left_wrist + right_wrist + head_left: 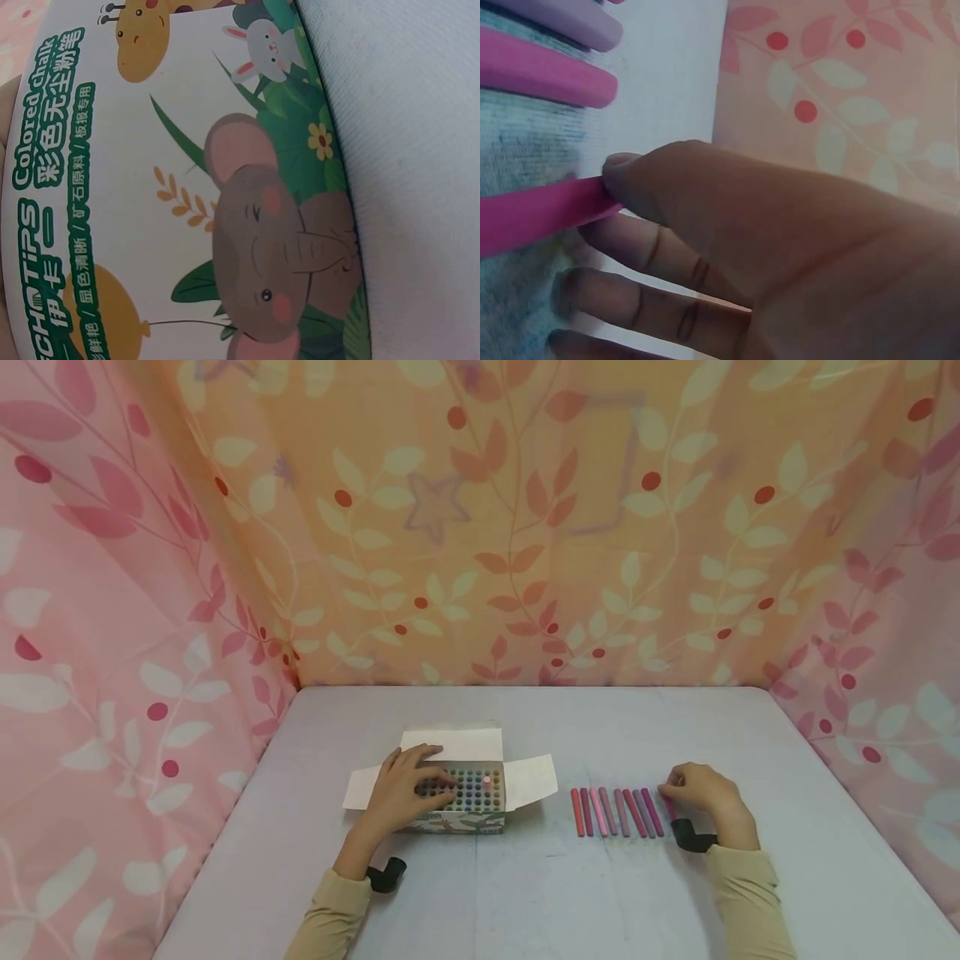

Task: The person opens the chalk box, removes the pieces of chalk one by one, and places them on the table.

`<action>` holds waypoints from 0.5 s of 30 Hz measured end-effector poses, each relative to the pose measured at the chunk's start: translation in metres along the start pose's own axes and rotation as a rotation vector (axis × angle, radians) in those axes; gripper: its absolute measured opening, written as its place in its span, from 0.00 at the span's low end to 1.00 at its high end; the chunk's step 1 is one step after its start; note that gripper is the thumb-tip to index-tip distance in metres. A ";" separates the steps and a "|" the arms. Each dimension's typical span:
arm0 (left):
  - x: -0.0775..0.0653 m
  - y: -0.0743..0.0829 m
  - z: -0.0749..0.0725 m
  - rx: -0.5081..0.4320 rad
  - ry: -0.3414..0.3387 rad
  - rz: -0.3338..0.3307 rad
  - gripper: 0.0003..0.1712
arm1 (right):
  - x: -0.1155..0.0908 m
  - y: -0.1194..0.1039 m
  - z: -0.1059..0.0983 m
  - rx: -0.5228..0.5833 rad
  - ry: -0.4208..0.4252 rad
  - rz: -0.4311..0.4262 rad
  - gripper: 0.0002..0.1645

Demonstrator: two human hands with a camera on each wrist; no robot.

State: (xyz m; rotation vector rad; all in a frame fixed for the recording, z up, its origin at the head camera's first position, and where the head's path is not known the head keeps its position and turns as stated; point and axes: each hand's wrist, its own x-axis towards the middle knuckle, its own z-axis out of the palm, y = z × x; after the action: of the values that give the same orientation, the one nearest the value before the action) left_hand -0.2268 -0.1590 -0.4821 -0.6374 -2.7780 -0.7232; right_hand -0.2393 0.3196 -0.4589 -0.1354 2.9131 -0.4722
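An uncovered box of colored chalk (468,823) sits left of centre on the table, its chalk ends facing up in rows. My left hand (397,789) reaches over its left side, thumb and index finger apart above the chalk. Animal drawings cover the box's side (187,150) in the left wrist view. At the right, my right hand (705,792) pinches a magenta chalk stick (540,214) by its far end, between thumb and fingers. Left of that hand lies a row of pink, red and purple chalk sticks (617,812), side by side.
White box flaps stand out at the back (453,745) and to the right (531,781). Chalk dust marks the pale tabletop (555,902) near the row. Patterned curtains (495,568) hang along the table's back and sides.
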 end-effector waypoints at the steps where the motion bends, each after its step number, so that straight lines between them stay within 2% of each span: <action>1: 0.000 0.000 0.000 0.001 -0.001 -0.001 0.12 | 0.000 -0.001 0.001 -0.002 0.000 0.001 0.14; 8: 0.000 -0.001 0.002 0.002 -0.003 -0.002 0.12 | 0.000 -0.004 0.002 -0.001 -0.005 0.017 0.15; 15: 0.001 0.000 0.000 0.001 -0.002 -0.004 0.12 | 0.007 0.003 0.008 -0.008 0.010 0.015 0.19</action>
State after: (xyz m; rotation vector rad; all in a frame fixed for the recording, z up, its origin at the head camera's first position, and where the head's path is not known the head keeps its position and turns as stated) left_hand -0.2271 -0.1588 -0.4816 -0.6329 -2.7820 -0.7224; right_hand -0.2452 0.3194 -0.4683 -0.1118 2.9241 -0.4601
